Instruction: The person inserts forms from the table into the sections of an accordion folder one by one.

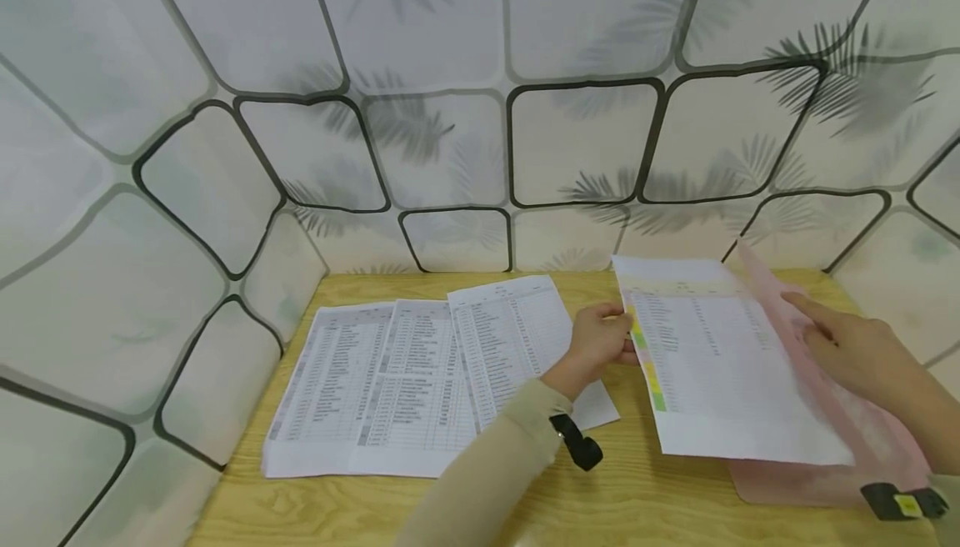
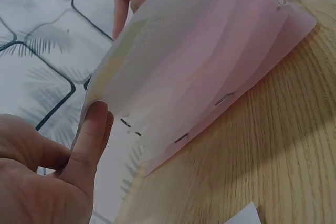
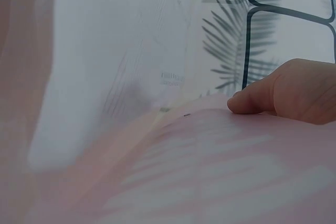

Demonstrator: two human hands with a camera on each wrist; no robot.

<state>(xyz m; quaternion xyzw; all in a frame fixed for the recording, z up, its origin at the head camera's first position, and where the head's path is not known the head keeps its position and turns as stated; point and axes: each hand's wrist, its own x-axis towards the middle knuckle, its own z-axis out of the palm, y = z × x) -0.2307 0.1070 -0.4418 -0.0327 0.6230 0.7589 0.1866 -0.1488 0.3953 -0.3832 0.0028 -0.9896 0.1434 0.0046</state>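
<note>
My left hand (image 1: 600,334) pinches the left edge of a printed sheet (image 1: 712,363) with a table on it and yellow and green marks down that edge. Its thumb and fingers (image 2: 93,129) show on the paper in the left wrist view. On the right, my right hand (image 1: 855,351) holds the upper edge of a translucent pink plastic folder (image 1: 825,480). The thumb lies on that edge in the right wrist view, where the folder (image 3: 220,166) bows open beside the white paper. The sheet is raised and tilted, overlapping the folder in the head view.
Three overlapping printed lists lie at the left: a left one (image 1: 326,380), a middle one (image 1: 412,380) and a right one (image 1: 513,338), partly behind my left forearm. The wooden table (image 1: 600,497) meets a patterned wall (image 1: 450,155) at the back and left.
</note>
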